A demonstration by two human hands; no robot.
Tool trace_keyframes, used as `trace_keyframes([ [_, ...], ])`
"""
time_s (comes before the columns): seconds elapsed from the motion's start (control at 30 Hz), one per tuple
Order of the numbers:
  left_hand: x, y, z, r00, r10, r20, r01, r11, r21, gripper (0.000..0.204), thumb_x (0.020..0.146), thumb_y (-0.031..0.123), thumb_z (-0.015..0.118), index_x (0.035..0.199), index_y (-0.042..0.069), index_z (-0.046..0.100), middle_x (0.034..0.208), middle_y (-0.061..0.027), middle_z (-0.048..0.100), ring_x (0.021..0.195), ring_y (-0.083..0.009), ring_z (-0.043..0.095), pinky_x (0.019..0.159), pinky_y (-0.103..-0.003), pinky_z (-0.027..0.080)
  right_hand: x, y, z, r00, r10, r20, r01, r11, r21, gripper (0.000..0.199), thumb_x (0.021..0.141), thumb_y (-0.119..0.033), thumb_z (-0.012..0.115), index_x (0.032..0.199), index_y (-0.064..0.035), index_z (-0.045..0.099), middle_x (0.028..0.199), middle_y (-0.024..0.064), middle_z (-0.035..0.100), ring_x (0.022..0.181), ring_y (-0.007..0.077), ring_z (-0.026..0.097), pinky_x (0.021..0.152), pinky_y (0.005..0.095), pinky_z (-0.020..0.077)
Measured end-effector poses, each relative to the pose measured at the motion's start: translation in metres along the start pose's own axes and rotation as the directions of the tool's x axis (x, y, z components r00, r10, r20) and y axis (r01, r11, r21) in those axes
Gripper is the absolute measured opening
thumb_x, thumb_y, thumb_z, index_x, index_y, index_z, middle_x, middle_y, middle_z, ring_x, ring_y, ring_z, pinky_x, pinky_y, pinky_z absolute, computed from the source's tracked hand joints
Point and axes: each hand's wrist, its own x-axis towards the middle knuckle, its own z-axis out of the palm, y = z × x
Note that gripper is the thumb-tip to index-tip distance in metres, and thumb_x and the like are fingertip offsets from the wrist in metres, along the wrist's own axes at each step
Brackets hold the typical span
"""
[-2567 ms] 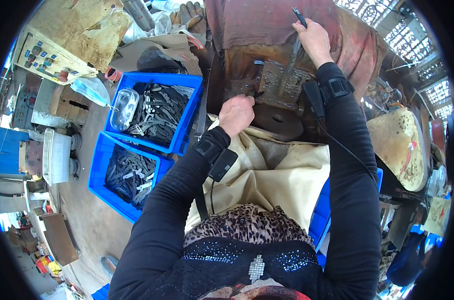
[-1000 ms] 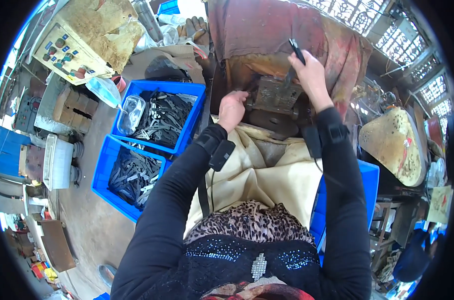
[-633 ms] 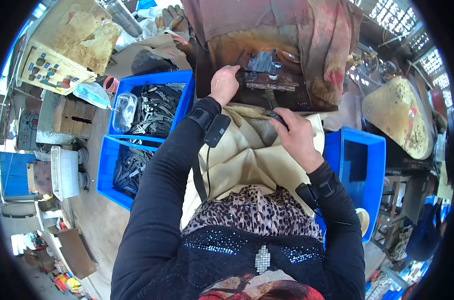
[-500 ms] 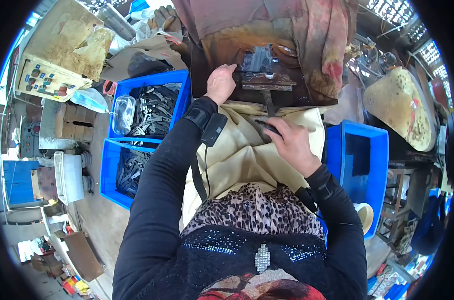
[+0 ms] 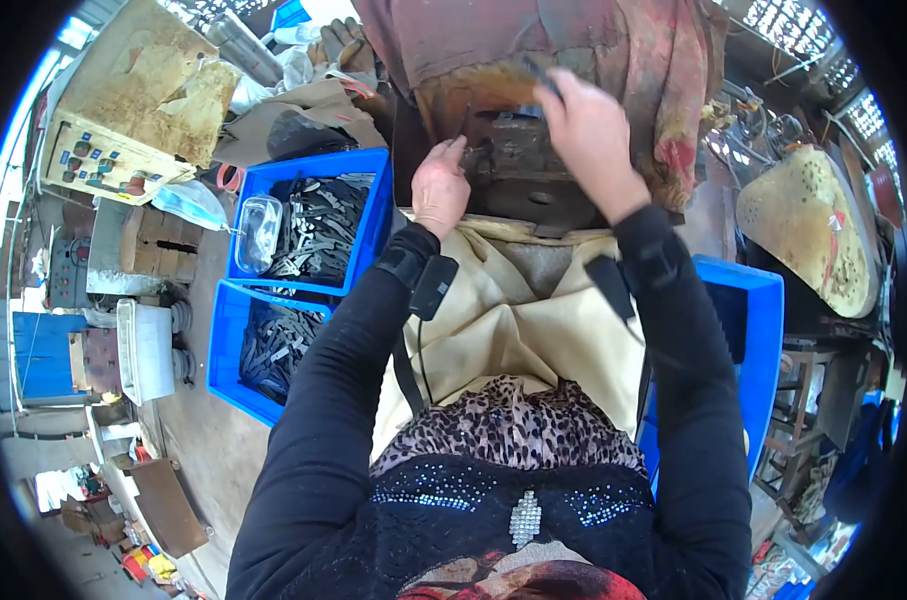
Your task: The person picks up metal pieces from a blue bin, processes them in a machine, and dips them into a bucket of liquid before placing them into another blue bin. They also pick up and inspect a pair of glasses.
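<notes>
In front of me is a dark metal fixture [image 5: 523, 150] under a hanging stained cloth. My left hand [image 5: 440, 190] is at its left side, fingers curled together beside a thin dark upright piece [image 5: 466, 122]; whether they grip it is hidden. My right hand [image 5: 591, 135] is raised over the fixture's right side, closed on a dark-handled tool [image 5: 539, 76]. Motion blurs the tool's far end against the cloth. Below the fixture lies a dark plate with an oval hole [image 5: 540, 198].
Two blue bins [image 5: 385, 200] of flat dark metal parts [image 5: 318, 225] stand at the left, with a clear plastic box [image 5: 260, 235] in the upper one. Another blue bin [image 5: 763, 330] is at the right. The reddish cloth [image 5: 663, 100] hangs round the fixture. A beige control box [image 5: 103, 160] is far left.
My right hand has moved up and away from my lap with the tool, whose bar-like head earlier lay across the fixture. The left hand has stayed near the fixture's left side.
</notes>
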Motion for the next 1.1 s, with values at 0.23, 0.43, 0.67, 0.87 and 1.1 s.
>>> trace_keyframes([
  [0.23, -0.001, 0.009, -0.006, 1.000, 0.002, -0.026, -0.002, 1.000, 0.009, 0.043, 0.072, -0.004, 0.059, 0.115, 0.003, 0.064, 0.112, -0.0197, 0.064, 0.101, -0.0354, 0.062, 0.087, -0.040, 0.051, 0.114, 0.040, 0.044, 0.956, 0.188, 0.226, -0.157, 0.976, -0.149, 0.029, 0.092, -0.030, 0.052, 0.102, -0.0057, 0.065, 0.097, 0.0208, 0.067, 0.095, 0.0409, 0.063, 0.082, 0.0523, 0.0490],
  [0.43, 0.000, 0.009, -0.005, 1.000, -0.003, -0.019, 0.003, 1.000, -0.001, 0.044, 0.073, -0.003, 0.058, 0.115, 0.005, 0.065, 0.112, -0.0181, 0.064, 0.100, -0.0343, 0.062, 0.087, -0.039, 0.051, 0.131, 0.055, 0.058, 0.922, 0.254, 0.293, -0.214, 0.963, -0.163, 0.031, 0.092, -0.032, 0.051, 0.106, -0.0070, 0.064, 0.103, 0.0215, 0.067, 0.101, 0.0421, 0.061, 0.086, 0.0530, 0.0475],
  [0.67, -0.001, 0.007, -0.004, 1.000, -0.016, 0.002, 0.016, 1.000, -0.023, 0.044, 0.072, -0.003, 0.058, 0.115, 0.004, 0.065, 0.112, -0.0176, 0.065, 0.093, -0.0331, 0.064, 0.083, -0.039, 0.052, 0.131, 0.060, 0.062, 0.929, 0.245, 0.278, -0.212, 0.967, -0.144, 0.030, 0.092, -0.032, 0.052, 0.105, -0.0075, 0.064, 0.102, 0.0210, 0.067, 0.100, 0.0423, 0.061, 0.085, 0.0533, 0.0471],
  [0.87, -0.002, 0.005, -0.002, 1.000, -0.013, 0.003, 0.013, 0.999, -0.034, 0.043, 0.071, -0.005, 0.058, 0.112, 0.003, 0.067, 0.109, -0.0178, 0.065, 0.083, -0.0317, 0.065, 0.079, -0.039, 0.053, 0.131, 0.064, 0.065, 0.933, 0.240, 0.269, -0.208, 0.968, -0.140, 0.033, 0.094, -0.036, 0.050, 0.105, -0.0074, 0.063, 0.098, 0.0204, 0.066, 0.097, 0.0410, 0.061, 0.082, 0.0518, 0.0462],
  [1.1, -0.003, 0.005, -0.002, 1.000, -0.004, -0.008, 0.004, 0.999, -0.046, 0.043, 0.070, -0.006, 0.059, 0.111, 0.002, 0.067, 0.105, -0.0168, 0.066, 0.081, -0.0311, 0.065, 0.077, -0.039, 0.053, 0.133, 0.061, 0.063, 0.925, 0.259, 0.278, -0.226, 0.963, -0.147, 0.033, 0.093, -0.037, 0.051, 0.106, -0.0085, 0.064, 0.097, 0.0199, 0.067, 0.097, 0.0408, 0.061, 0.083, 0.0512, 0.0466],
])
